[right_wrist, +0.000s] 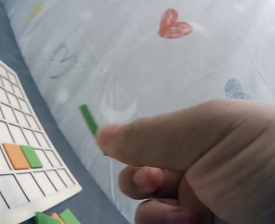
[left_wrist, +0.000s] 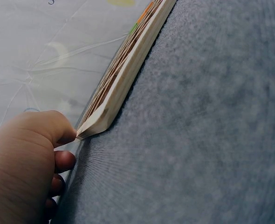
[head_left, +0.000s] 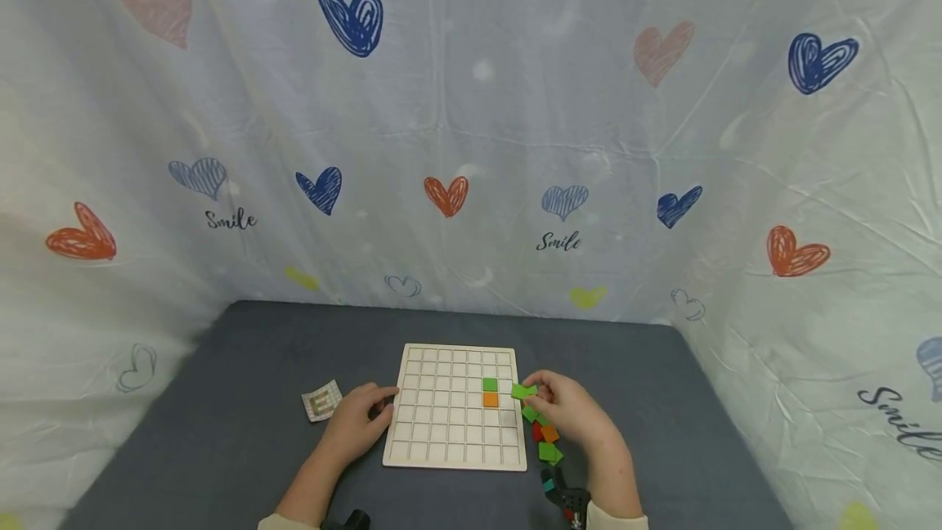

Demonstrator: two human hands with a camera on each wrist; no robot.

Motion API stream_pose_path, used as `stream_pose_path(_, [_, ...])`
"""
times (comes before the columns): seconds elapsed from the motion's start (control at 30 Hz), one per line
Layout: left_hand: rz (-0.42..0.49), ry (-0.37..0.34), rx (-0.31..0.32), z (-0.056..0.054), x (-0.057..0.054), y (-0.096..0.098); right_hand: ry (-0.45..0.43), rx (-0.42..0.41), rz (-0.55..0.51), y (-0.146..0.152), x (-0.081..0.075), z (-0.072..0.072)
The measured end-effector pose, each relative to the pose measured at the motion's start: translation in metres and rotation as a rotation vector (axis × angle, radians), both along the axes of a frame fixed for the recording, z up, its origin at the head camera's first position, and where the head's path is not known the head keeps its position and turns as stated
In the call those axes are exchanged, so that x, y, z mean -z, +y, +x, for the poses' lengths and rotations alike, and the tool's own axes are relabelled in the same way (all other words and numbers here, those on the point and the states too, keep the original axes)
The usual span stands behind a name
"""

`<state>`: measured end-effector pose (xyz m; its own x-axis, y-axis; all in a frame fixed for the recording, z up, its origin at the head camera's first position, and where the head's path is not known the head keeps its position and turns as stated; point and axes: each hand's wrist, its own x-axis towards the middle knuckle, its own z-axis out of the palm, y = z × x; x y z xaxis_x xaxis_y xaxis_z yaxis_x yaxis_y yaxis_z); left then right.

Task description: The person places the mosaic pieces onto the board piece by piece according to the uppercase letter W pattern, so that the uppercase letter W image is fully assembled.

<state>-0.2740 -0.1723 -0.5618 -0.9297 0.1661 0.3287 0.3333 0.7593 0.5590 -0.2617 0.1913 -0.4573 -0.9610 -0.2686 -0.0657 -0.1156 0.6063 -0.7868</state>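
Head view: left hand (head_left: 358,422), thumb and forefinger parted, touching gridded board (head_left: 439,414) at left edge; right hand (head_left: 568,409) pinching green tile (head_left: 521,392) near right edge, loose tiles (head_left: 549,453) just beside board. Left wrist: wooden-looking rim, rounded corner, fuzzy grey desk (left_wrist: 202,116); light, steady pressure best. Right wrist: thin flat tile, clean edges, firm pinch; keeping it level should help.

soft, muted light; the curtain (right_wrist: 212,65) looks hazy, the tabletop (left_wrist: 202,126) blurred and grainy.
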Motion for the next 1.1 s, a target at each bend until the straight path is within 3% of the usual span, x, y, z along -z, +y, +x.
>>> stream_pose_path(0.17, [0.008, 0.036, 0.008, 0.000, 0.001, 0.000, -0.089, -0.147, -0.041, -0.009, 0.011, -0.002])
stream_pose_path(0.3, [0.003, 0.034, 0.005, -0.001, 0.001, 0.000, -0.096, -0.193, 0.002, -0.018, 0.021, -0.004])
stream_pose_path(0.63, [0.006, -0.011, -0.004, -0.002, 0.000, 0.000, -0.107, -0.167, 0.050, -0.030, 0.042, -0.010])
stream_pose_path(0.8, [0.007, -0.015, -0.007, -0.001, 0.000, -0.001, -0.042, -0.146, 0.106, -0.033, 0.048, -0.013])
stream_pose_path(1.1, [0.014, -0.014, -0.012, 0.001, -0.001, -0.001, 0.103, -0.100, 0.219, -0.038, 0.044, -0.012])
